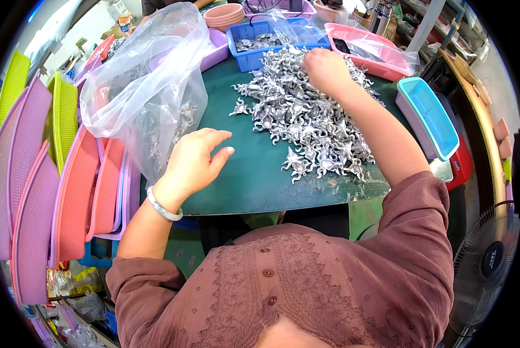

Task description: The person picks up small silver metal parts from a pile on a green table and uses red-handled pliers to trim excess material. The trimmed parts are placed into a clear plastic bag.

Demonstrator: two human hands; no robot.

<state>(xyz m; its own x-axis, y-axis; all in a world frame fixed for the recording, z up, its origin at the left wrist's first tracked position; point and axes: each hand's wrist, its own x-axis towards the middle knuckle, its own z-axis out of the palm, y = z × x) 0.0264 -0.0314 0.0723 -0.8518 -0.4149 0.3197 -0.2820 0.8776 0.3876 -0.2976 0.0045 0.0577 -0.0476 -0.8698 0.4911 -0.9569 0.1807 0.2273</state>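
Note:
A heap of small silver metal castings with curling arms [306,116] lies on the green tabletop [237,185] in front of me. My right hand [328,71] is at the far side of the heap, its fingers curled down against the pieces. What its fingertips hold, if anything, is hidden. My left hand [196,156] is to the left of the heap, thumb and forefinger apart and nothing between them. Beside it stands a large clear plastic bag [155,87], with some silver pieces showing low inside. A pale bangle [163,207] circles my left wrist.
Behind the heap are a blue tray [245,60] of small metal parts and a pink tray [382,71] holding plastic. A turquoise basket [431,119] sits at the right. Stacked colored baskets [33,174] crowd the left. A fan [486,261] stands at the lower right.

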